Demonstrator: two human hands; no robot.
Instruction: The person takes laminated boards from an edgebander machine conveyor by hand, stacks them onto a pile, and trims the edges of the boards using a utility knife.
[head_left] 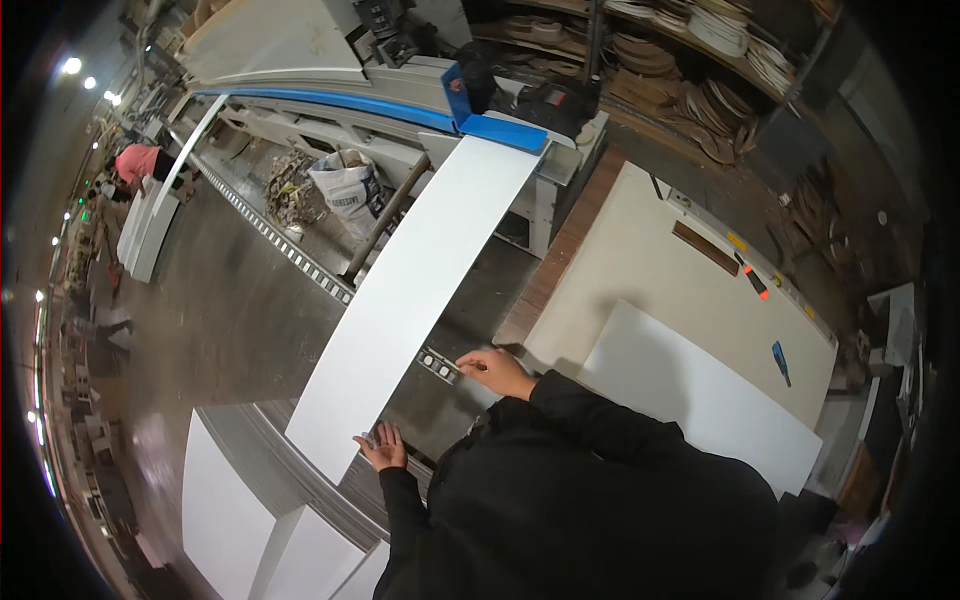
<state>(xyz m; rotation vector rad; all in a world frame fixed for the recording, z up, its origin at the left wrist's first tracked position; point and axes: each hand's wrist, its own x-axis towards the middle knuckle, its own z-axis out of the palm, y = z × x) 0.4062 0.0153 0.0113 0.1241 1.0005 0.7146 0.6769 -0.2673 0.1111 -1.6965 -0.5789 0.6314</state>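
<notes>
A long white board (420, 280) stretches from under a blue guard (500, 132) on the machine down toward me, its near end over a stack of boards. My left hand (383, 447) is beside the near corner of this board, palm up with fingers spread; thumb and board edge look close, and I cannot tell whether they touch. To the right of the board, my right hand (497, 372) hovers above the roller rail (437, 365), fingers drawn together in a pinch. Anything between those fingertips is too small to make out.
Stacked white panels (225, 500) stand at lower left. On the right, a beige worktable (600, 260) bears a white sheet (690, 400), an orange-and-black tool (752, 278) and a blue cutter (781, 363). A white sack (350, 190) sits beyond the rail. Farther left, a person in pink (138, 165) bends beside panels.
</notes>
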